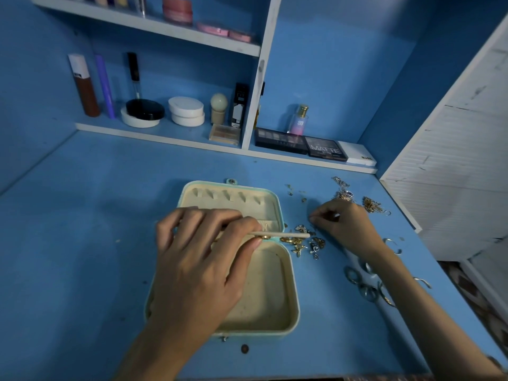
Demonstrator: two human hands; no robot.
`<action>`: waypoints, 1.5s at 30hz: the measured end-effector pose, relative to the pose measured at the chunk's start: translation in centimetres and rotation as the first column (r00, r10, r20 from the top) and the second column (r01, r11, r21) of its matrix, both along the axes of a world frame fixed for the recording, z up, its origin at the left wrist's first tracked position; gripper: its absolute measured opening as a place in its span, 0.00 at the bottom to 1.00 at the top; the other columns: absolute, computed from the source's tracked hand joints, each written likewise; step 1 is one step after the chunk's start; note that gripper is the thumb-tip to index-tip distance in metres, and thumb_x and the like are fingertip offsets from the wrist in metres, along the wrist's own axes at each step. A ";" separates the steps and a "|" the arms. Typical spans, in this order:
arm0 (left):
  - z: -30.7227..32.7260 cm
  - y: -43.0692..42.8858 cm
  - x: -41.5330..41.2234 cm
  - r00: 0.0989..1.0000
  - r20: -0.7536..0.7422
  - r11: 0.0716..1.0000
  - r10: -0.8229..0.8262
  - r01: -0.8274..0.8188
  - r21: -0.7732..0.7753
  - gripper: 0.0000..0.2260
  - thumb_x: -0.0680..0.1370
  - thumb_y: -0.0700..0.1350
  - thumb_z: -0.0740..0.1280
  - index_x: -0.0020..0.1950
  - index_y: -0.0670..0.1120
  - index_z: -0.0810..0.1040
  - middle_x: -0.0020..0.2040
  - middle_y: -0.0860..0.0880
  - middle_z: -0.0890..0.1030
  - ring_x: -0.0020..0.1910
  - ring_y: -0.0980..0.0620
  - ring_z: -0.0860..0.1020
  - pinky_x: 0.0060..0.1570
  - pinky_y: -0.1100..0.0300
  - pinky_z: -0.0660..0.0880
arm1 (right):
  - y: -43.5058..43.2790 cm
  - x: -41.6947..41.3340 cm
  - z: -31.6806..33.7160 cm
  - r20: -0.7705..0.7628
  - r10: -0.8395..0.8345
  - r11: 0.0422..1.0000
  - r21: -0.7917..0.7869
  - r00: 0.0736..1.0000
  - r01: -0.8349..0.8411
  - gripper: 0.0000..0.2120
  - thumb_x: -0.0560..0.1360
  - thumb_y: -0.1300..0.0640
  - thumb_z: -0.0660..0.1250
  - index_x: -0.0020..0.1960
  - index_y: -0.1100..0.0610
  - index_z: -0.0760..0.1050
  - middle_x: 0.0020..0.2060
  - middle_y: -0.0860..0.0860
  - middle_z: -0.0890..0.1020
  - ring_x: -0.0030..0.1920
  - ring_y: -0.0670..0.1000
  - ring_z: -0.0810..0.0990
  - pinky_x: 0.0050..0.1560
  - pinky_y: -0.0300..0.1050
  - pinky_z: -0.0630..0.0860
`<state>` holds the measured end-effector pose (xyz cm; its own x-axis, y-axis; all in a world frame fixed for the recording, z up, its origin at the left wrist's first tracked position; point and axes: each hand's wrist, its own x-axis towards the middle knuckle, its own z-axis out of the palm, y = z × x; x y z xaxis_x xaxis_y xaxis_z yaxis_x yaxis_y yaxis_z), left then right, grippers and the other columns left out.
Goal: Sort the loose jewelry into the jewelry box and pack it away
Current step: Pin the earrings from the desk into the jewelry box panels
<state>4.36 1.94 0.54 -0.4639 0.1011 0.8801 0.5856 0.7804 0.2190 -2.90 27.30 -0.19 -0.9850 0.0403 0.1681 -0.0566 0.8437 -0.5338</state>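
1. This looks like a makeup corner in a home.
2. White shelves on a blue wall hold a perfume bottle, round white pots, pink pots and a tall brown bottle.
3. Flat makeup boxes lie on the low shelf.
4. A blue table sits below, with an open jewelry box and loose jewelry on it.

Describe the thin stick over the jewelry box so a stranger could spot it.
Find the open jewelry box mid-desk. Over its hinge, the left hand pinches a thin cream rod pointing right toward the loose jewelry. It is the only straight, pale stick among glittering metal pieces.
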 end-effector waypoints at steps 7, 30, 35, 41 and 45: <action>0.1 -0.4 0.3 0.999 -0.006 0.999 -0.038 0.038 0.009 0.06 0.76 0.47 0.71 0.48 0.52 0.74 0.38 0.52 0.79 0.41 0.52 0.72 0.50 0.57 0.61 | -4.8 3.1 5.4 0.084 0.245 0.835 -0.525 0.966 -0.166 0.04 0.67 0.53 0.71 0.40 0.53 0.81 0.37 0.50 0.82 0.35 0.44 0.75 0.39 0.33 0.72; -0.2 -0.5 0.1 1.000 -0.003 1.000 0.005 -0.005 0.001 0.06 0.77 0.47 0.69 0.42 0.49 0.82 0.37 0.52 0.78 0.40 0.52 0.72 0.53 0.59 0.60 | -7.9 4.9 7.1 0.199 0.528 0.652 -0.718 0.826 -0.244 0.04 0.67 0.60 0.70 0.40 0.59 0.82 0.35 0.53 0.82 0.38 0.48 0.79 0.41 0.35 0.74; -0.3 -0.4 0.2 1.000 -0.006 1.000 0.003 -0.003 0.007 0.05 0.78 0.48 0.69 0.43 0.49 0.81 0.38 0.53 0.79 0.40 0.52 0.72 0.54 0.59 0.60 | -7.8 4.6 7.0 0.203 0.522 0.682 -0.683 0.828 -0.263 0.05 0.66 0.58 0.71 0.40 0.58 0.83 0.35 0.53 0.82 0.39 0.49 0.78 0.41 0.36 0.73; -0.1 -0.3 0.2 1.000 0.001 1.000 0.015 -0.015 0.002 0.05 0.78 0.47 0.69 0.42 0.49 0.81 0.39 0.53 0.79 0.41 0.52 0.72 0.54 0.58 0.60 | -7.7 4.7 7.4 0.200 0.557 0.723 -0.594 0.806 -0.352 0.05 0.68 0.58 0.70 0.41 0.57 0.82 0.35 0.49 0.82 0.38 0.45 0.78 0.40 0.34 0.72; -0.2 -0.2 0.3 1.000 0.003 1.000 0.020 -0.019 -0.016 0.06 0.78 0.48 0.69 0.42 0.49 0.82 0.39 0.54 0.79 0.41 0.52 0.72 0.54 0.58 0.60 | -7.5 3.9 9.2 0.307 0.621 0.766 -0.435 0.721 -0.474 0.03 0.71 0.57 0.70 0.42 0.54 0.82 0.35 0.48 0.80 0.35 0.43 0.75 0.37 0.35 0.69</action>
